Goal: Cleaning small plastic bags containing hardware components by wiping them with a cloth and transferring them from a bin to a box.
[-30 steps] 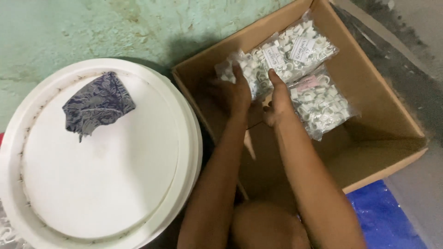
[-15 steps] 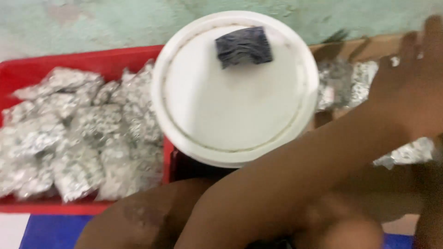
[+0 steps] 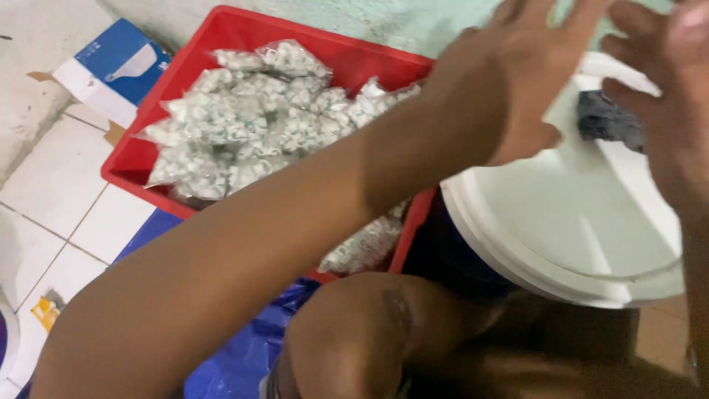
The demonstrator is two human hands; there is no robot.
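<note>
We see our two hands empty and in transit, between one bag and the next. The left arm sweeps across the frame from lower left to upper right, and the left hand is spread open, fingers released, over the left edge of the white bucket lid. The right hand, at the upper right edge, is blurred; its fingers look loosely open and we see nothing in it. The red tray, upper left of centre, holds a heap of clear bags of small white parts, and one more bag lies by its lower rim. A dark rag sits on the lid between the hands. At the far upper left lies a blue and white carton on the tiled floor.

We judge the next move calls for a reach down to the heap and a firm pinch on one slippery bag.

Against the picture half a second ago, the tray has shifted toward the middle, the lid has slid right, and both hands now show instead of one.
</note>
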